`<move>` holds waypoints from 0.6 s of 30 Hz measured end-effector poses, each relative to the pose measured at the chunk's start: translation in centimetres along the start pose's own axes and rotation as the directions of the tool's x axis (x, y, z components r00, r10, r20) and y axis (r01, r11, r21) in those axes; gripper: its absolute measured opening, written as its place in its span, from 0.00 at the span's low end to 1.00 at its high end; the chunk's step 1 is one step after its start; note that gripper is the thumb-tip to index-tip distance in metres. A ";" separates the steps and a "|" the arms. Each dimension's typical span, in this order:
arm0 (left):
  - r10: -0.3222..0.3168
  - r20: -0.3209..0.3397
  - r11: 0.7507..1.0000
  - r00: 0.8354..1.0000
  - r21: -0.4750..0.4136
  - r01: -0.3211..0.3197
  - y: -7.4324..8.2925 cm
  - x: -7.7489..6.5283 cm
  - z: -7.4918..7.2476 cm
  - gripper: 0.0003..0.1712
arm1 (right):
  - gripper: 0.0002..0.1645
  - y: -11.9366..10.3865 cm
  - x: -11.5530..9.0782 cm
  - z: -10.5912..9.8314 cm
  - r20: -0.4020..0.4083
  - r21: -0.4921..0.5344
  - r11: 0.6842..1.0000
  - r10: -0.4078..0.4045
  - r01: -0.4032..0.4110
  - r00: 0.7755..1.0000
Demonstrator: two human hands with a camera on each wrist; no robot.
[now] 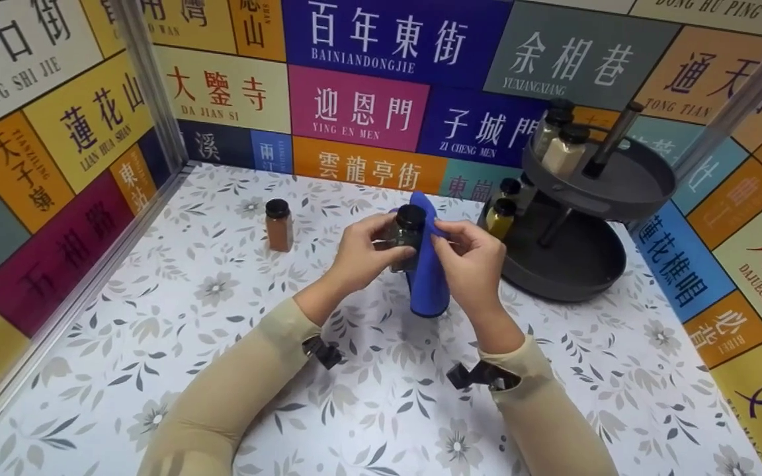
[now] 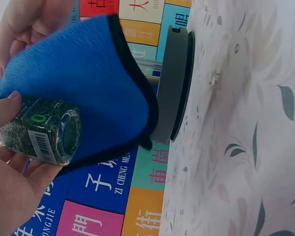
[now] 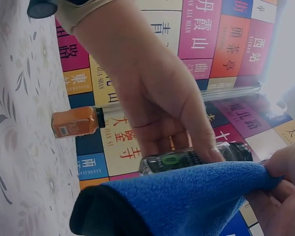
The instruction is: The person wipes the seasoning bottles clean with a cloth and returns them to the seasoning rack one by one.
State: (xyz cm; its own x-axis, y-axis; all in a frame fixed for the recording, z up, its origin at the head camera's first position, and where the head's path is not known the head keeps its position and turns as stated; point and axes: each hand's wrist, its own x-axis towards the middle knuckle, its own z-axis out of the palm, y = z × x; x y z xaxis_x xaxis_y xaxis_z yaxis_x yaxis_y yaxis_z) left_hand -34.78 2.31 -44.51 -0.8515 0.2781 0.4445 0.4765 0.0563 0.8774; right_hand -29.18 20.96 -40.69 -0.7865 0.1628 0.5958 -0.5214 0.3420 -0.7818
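Observation:
Above the table my left hand (image 1: 366, 254) grips a small glass spice jar (image 1: 410, 228) with a black lid. Dark green flakes fill the jar (image 2: 42, 129), and a barcode label shows on its side in the left wrist view. My right hand (image 1: 472, 261) pinches the upper edge of a blue cloth (image 1: 428, 277) with dark edging. The cloth hangs down against the right side of the jar, and in the right wrist view the cloth (image 3: 187, 196) covers the jar's lower part.
An orange-brown spice jar (image 1: 279, 226) stands on the flowered table (image 1: 222, 344) to the left. At the right is a black two-tier turntable rack (image 1: 573, 264), with a pale jar (image 1: 565, 151) on top and a yellow jar (image 1: 501, 219) below. Sign-covered panels enclose the table.

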 end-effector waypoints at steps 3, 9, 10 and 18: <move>-0.001 -0.024 1.000 1.000 0.000 0.001 0.2 0.0 -0.5 0.31 | 0.10 0.5 -0.2 0.7 -0.004 -0.003 1.000 0.008 -0.008 1.000; 0.014 -0.077 1.000 0.997 0.004 -0.014 0.9 0.1 -1.3 0.32 | 0.09 2.0 -1.0 1.9 0.050 -0.069 0.994 0.089 -0.085 0.995; 0.018 -0.081 1.000 0.997 0.003 -0.018 1.0 0.2 -1.4 0.33 | 0.09 2.3 -1.1 2.0 0.064 -0.076 0.993 0.101 -0.096 0.993; 0.024 -0.112 1.000 0.993 -0.016 -0.026 1.5 0.4 -2.0 0.33 | 0.08 3.1 -0.9 2.4 0.121 -0.038 0.989 0.150 -0.146 0.981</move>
State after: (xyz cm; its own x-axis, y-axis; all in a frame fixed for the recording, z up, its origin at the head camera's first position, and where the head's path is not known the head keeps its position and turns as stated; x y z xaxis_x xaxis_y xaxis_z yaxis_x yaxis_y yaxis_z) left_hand -34.85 0.55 -42.63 -0.8590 0.1698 0.4830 0.4949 0.0333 0.8683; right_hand -30.92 19.63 -44.10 -0.8898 0.0994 0.4454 -0.3878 0.3498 -0.8528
